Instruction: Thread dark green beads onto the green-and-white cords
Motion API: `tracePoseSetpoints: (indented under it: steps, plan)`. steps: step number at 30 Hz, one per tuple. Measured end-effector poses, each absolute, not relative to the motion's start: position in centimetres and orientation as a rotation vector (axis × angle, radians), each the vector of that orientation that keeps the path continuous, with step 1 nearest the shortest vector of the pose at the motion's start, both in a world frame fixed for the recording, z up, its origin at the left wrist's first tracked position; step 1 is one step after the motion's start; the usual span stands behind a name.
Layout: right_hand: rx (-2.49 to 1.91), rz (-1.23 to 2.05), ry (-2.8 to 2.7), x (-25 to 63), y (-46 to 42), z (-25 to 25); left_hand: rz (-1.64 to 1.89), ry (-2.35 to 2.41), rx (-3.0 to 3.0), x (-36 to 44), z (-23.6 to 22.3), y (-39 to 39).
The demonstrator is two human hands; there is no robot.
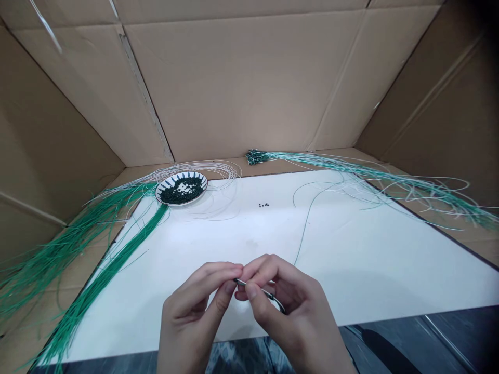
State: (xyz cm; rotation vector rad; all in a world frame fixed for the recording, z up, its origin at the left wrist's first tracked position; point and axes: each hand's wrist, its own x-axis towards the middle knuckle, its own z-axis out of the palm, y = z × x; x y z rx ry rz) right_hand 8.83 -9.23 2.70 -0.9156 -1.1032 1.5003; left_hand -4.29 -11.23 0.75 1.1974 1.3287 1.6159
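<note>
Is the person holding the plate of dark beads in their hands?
No, the plate sits away at the far edge of the white sheet, while the left hand and right hand pinch a thin metal piece.

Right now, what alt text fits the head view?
A left hand and right hand pinch a thin metal piece over a white board. Beyond them lie a patterned plate of dark beads and bundles of green wires, inside a cardboard enclosure.
</note>
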Motion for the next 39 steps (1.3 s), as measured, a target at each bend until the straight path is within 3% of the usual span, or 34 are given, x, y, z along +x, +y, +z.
tracePoseSetpoints:
  steps: [39]
  plan:
    - [-0.934,1.502,-1.153,9.06,-8.97,2.42,1.612,1.346,1.272,-4.53,0.51,-11.32]
